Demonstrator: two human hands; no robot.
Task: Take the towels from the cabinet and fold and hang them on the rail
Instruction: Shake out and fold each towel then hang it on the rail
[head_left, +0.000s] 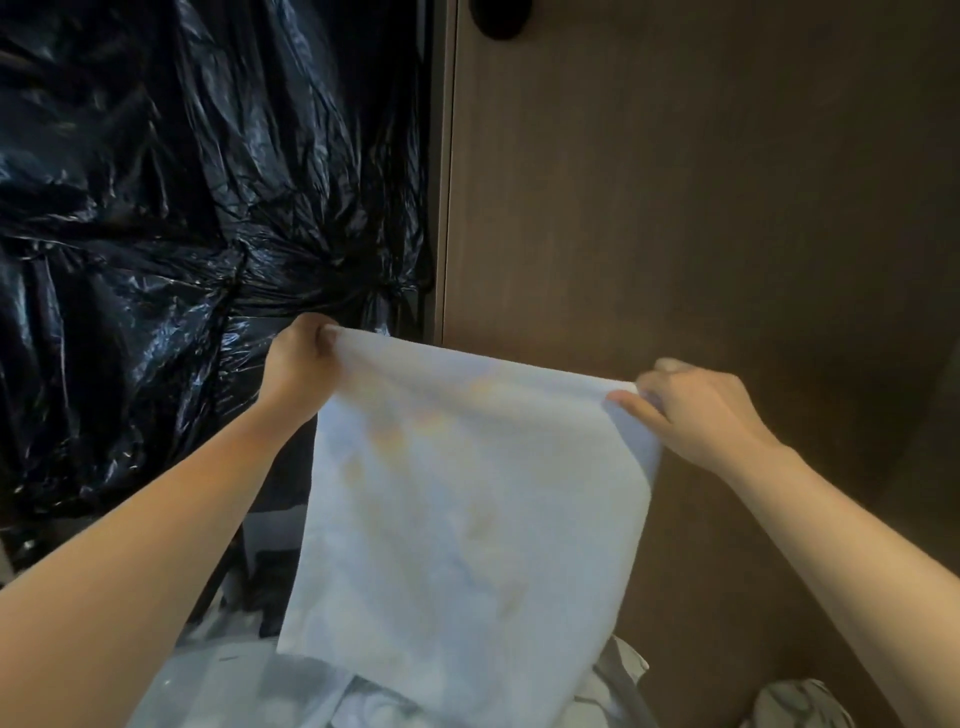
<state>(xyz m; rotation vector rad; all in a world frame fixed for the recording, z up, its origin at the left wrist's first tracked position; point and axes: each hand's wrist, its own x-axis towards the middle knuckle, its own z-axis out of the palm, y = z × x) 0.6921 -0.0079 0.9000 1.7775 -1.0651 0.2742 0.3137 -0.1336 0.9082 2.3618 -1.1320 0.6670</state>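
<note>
Towel hangs free in front of me, carried only by the hands. Left hand pinches its top left corner, fingers curled tight round the edge. Right hand pinches the top right corner between thumb and fingers. The top edge is nearly taut and slopes down to the right. The lower end runs out of view at the bottom.

Step, as I read it: spreading it flat ahead of the fold. To do it well:
- Level the two corners.
- Hold tension along the top edge.
- Bring corner to corner so the side edges match.
- Flatten the turned-over bit at the right corner first.

Rail not in view.

Behind: black plastic sheet on the left, brown wood panel on the right, dark knob at the top.

Writing: none readable. No label or brand on the towel, only faint yellowish blotches.
</note>
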